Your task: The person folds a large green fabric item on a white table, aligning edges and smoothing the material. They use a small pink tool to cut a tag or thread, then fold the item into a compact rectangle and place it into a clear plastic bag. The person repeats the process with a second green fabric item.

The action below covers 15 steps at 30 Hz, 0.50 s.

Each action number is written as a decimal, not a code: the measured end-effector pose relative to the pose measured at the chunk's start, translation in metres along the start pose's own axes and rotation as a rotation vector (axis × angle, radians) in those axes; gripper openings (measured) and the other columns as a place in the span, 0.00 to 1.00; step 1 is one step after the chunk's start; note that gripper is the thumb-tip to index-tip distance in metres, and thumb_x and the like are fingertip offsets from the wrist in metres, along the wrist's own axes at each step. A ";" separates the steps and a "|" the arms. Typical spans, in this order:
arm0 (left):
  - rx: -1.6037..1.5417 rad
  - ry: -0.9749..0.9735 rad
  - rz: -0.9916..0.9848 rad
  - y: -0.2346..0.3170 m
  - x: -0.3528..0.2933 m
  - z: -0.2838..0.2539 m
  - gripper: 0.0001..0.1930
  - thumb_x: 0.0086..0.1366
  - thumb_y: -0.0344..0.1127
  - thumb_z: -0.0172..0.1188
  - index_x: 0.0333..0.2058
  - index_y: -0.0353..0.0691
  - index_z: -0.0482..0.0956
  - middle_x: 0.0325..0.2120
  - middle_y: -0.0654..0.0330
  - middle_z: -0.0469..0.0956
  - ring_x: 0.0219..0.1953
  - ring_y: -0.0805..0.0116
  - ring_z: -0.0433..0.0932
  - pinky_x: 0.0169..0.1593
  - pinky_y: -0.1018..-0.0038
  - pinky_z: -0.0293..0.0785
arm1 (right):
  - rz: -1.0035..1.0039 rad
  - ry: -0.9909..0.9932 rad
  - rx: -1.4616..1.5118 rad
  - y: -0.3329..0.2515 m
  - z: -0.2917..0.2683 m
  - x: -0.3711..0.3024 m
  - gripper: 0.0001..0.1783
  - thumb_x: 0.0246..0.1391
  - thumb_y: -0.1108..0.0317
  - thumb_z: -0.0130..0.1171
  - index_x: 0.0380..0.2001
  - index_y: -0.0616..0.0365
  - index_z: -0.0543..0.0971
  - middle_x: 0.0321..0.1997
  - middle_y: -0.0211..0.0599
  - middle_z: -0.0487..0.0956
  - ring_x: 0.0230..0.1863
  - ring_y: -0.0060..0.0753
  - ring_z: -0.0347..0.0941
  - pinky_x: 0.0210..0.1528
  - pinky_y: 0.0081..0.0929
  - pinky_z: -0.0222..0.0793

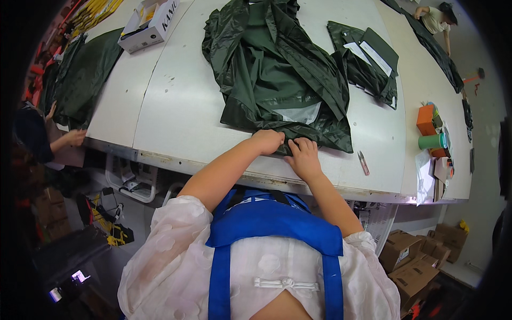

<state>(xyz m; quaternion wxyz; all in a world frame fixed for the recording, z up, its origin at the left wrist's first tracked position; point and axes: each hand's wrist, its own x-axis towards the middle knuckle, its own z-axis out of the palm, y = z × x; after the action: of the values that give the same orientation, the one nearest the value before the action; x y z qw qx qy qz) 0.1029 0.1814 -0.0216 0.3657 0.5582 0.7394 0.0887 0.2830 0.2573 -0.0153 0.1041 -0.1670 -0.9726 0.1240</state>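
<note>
A dark green garment with a shiny, coated look, apparently a raincoat (266, 69), lies spread on the pale table with its hem toward me. A whitish patch (298, 113) shows near that hem. My left hand (268, 142) is closed on the gathered fabric at the near edge, its fingers curled in. Close beside it on the right, my right hand (305, 158) has its fingers bent over the same edge, gripping the cloth with the thumb toward the left hand. The fabric under my fingers is partly hidden.
A pink cutter (363, 163) lies right of the coat. Beyond it is a folded green garment with white papers (368, 58). A white box (149, 26) stands far left; orange and green items (432, 140) sit right. Co-workers' hands (76, 137) show left, another person (436, 21) far right.
</note>
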 end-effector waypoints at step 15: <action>0.225 0.261 0.109 -0.009 -0.012 -0.011 0.13 0.60 0.43 0.59 0.37 0.40 0.79 0.39 0.51 0.76 0.45 0.50 0.74 0.47 0.58 0.73 | 0.136 0.058 0.055 0.018 0.003 0.020 0.09 0.53 0.66 0.58 0.36 0.56 0.73 0.34 0.47 0.76 0.42 0.53 0.68 0.47 0.46 0.61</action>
<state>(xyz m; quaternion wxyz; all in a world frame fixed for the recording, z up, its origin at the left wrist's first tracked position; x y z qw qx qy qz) 0.0904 0.1703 -0.0131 0.1964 0.6187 0.7545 0.0969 0.2692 0.2798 -0.0201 0.1282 -0.2331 -0.9518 0.1525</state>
